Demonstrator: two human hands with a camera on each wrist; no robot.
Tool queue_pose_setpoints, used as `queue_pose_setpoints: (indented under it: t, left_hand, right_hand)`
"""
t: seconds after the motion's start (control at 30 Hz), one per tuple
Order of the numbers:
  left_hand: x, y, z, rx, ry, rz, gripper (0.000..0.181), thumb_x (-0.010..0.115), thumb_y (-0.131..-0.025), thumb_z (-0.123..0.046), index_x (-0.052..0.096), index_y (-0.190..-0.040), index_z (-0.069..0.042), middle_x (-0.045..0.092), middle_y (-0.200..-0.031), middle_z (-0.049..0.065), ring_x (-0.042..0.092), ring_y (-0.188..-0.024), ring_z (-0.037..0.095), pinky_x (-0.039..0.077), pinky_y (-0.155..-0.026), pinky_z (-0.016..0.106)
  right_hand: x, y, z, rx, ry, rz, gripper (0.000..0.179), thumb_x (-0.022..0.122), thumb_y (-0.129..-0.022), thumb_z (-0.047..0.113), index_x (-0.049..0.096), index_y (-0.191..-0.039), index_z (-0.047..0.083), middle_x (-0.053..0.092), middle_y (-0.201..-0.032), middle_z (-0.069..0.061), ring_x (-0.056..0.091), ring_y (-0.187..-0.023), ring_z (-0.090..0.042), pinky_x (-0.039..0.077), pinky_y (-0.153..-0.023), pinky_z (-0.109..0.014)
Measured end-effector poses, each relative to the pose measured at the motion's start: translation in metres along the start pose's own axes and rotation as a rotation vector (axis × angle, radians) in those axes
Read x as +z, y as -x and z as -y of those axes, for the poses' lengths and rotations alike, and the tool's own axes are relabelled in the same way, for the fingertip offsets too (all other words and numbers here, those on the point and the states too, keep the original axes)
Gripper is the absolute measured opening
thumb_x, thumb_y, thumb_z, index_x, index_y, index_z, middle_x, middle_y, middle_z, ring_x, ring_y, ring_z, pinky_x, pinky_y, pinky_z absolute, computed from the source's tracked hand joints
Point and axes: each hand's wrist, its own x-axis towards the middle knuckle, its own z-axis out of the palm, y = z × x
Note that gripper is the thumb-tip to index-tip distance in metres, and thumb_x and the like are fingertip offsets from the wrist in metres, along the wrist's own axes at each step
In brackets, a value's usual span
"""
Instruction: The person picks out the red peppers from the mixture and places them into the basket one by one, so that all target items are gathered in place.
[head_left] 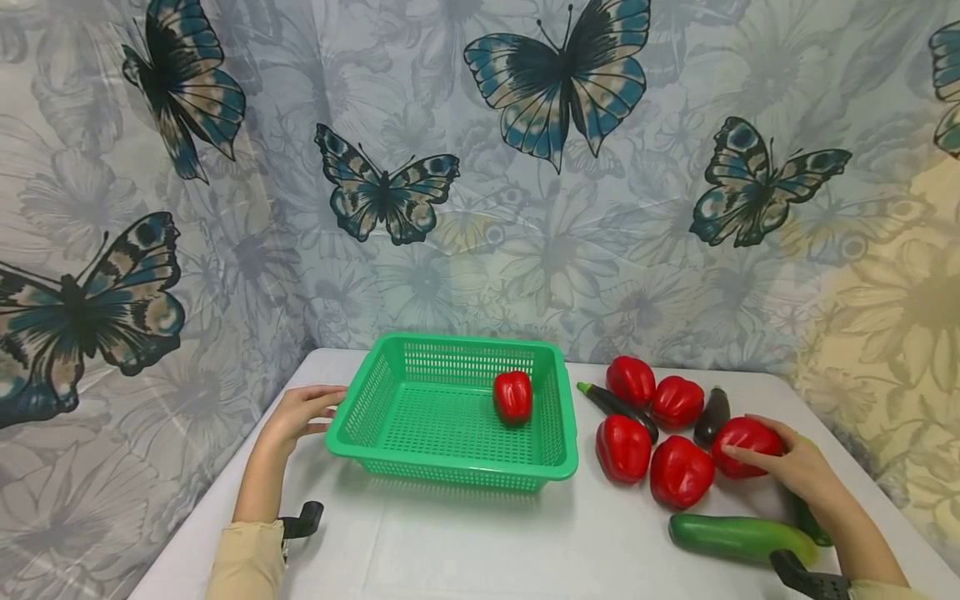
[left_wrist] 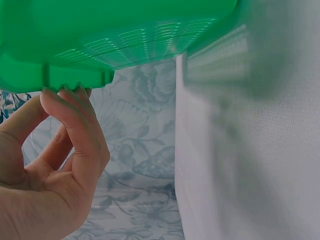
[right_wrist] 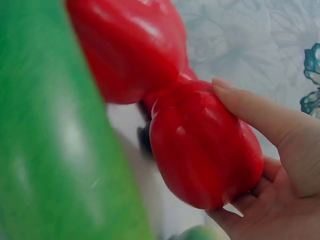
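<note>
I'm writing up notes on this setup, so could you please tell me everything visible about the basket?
The basket is green, rectangular and plastic-looking, with a wide rim and perforated walls and floor. It stands upright on the white table. One red pepper lies inside, toward the right end. Fingertips of the left hand touch the rim at the left end.
</note>
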Motion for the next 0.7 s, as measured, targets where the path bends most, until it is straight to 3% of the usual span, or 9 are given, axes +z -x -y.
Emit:
queue_pose_setpoints:
  t: [0.33,0.7]
  left_hand:
    - [0.0,0.001,-0.001,0.006,0.003,0.002,0.053,0.065,-0.095,-0.034,0.057,-0.133,0.002,0.068,-0.102,-0.006,0.065,-0.082,0.006,0.059,-0.078,0.028]
    - [0.0,0.001,-0.001,-0.002,0.005,0.002,0.053,0.065,-0.094,-0.035,0.058,-0.133,0.001,0.068,-0.102,-0.006,0.065,-0.082,0.006,0.059,-0.078,0.028]
  right_hand:
    - [0.002,-0.006,0.028,-0.018,0.03,-0.026,0.102,0.059,-0.089,0.062,0.011,-0.155,0.001,0.026,-0.146,-0.039,0.032,-0.124,-0.055,0.048,-0.084,-0.063]
    - [0.014,-0.01,0.062,-0.111,-0.029,-0.036,0.097,0.06,-0.091,0.054,0.01,-0.156,0.002,0.025,-0.148,-0.038,0.03,-0.128,-0.056,0.046,-0.094,-0.066]
